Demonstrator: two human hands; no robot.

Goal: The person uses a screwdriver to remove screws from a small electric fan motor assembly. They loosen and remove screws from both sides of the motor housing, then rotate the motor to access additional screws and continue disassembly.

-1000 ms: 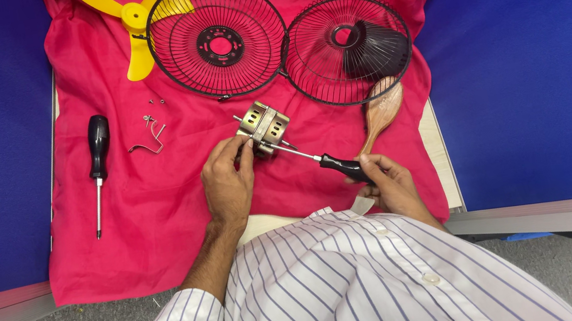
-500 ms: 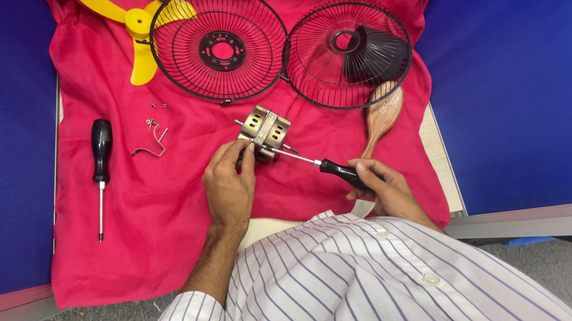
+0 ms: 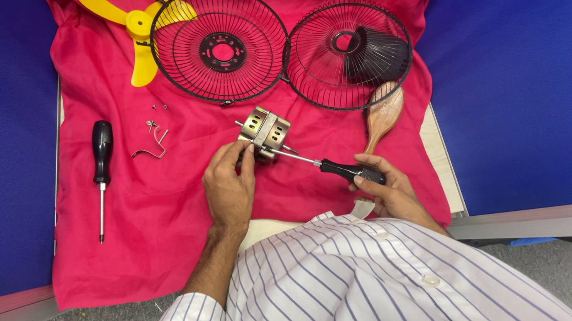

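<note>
Little has shifted since the earlier frames: both hands stay where they were, the right hand only a touch lower on the screwdriver handle, and the motor has not left its spot.

That small metal fan motor (image 3: 264,131) sits on the red cloth (image 3: 157,230) just below the two wire guards, its shaft poking out toward the upper left. The left hand (image 3: 228,190) grips it from below, fingers (image 3: 242,154) curled tight against its near side, so that side of the housing is hidden. The right hand (image 3: 385,186) is closed around the black handle of a screwdriver (image 3: 327,168), whose shaft runs up-left to the motor; the tip is hidden where it meets the housing, so what it bears on cannot be made out.

Behind the motor lie a rear wire guard (image 3: 220,43) with a black hub plate and a front wire guard (image 3: 347,55), touching at their rims. A dark ribbed motor cover (image 3: 375,54) rests on the front guard. The yellow fan blade (image 3: 126,32) is partly covered by the rear guard and cut off at the top edge. A wooden brush (image 3: 382,116) lies near the right hand. At the left rest a second screwdriver (image 3: 101,177), a bent wire clip (image 3: 152,146) and some tiny screws (image 3: 157,107), too small to tell apart. A pale strip of the bench (image 3: 440,164) shows at the cloth's right edge, with blue partition walls (image 3: 543,60) either side.
</note>
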